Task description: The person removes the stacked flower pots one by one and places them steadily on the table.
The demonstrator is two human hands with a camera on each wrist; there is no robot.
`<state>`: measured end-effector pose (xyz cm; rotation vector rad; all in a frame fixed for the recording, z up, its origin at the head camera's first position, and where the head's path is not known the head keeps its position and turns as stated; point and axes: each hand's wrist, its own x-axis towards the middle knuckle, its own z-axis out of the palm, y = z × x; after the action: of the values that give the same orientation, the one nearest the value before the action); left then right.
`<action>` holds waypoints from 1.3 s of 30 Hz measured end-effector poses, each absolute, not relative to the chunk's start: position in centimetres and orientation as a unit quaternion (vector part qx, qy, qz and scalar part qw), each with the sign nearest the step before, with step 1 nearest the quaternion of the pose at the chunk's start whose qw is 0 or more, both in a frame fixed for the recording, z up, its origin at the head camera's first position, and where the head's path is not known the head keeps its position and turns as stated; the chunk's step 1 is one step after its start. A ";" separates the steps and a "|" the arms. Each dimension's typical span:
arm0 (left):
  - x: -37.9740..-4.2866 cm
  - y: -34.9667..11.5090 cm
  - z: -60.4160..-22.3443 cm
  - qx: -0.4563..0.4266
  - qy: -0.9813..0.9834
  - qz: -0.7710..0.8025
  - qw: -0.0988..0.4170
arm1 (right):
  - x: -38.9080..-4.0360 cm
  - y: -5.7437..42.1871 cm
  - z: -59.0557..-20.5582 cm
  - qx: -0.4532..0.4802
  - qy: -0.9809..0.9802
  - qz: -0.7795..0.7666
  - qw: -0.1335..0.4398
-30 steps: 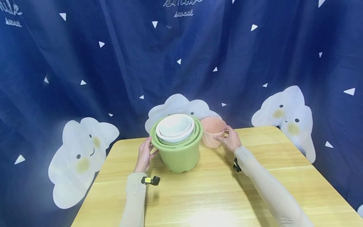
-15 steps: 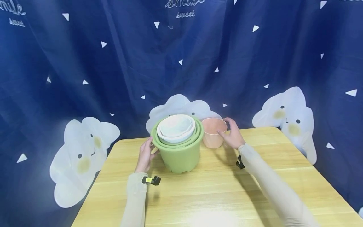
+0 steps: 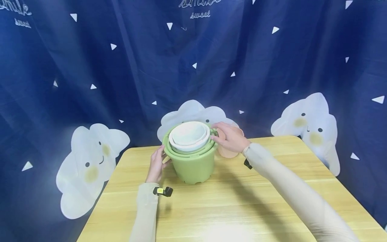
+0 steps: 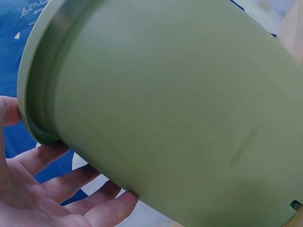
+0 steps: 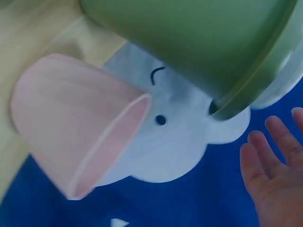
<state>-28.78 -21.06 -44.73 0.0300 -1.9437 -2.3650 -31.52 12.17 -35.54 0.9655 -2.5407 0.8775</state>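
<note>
A large green flowerpot (image 3: 193, 169) stands upright on the table, with smaller green and white pots (image 3: 185, 148) nested inside it. My left hand (image 3: 155, 165) holds it by the left of its rim; in the left wrist view the thumb lies at the rim and the fingers touch the wall below. Over at its right rim is my right hand (image 3: 232, 139), fingers spread and grasping nothing. The right wrist view shows these fingers (image 5: 279, 137) apart from the green pot. Beneath the right hand stands a pink pot (image 5: 75, 109), partly covered in the head view.
The wooden table (image 3: 193, 208) has its back edge just behind the pots. A dark blue curtain (image 3: 136, 67) with white clouds and triangles hangs behind and at both sides. Each wrist wears a black band, the left one (image 3: 163, 191) with a yellow label.
My right hand has let go of the pink pot's rim and moved left to the green flowerpot's right rim. The left hand stays at the green flowerpot.
</note>
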 end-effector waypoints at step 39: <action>-28.6 -21.3 -44.6 0.002 -0.643 -0.765 0.035 | -30.8 7.3 -33.8 0.284 -0.866 0.412 0.003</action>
<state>-28.57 -21.27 -44.59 0.0051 -1.9765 -2.3503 -30.77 7.28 -33.80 0.8902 -2.7150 1.2906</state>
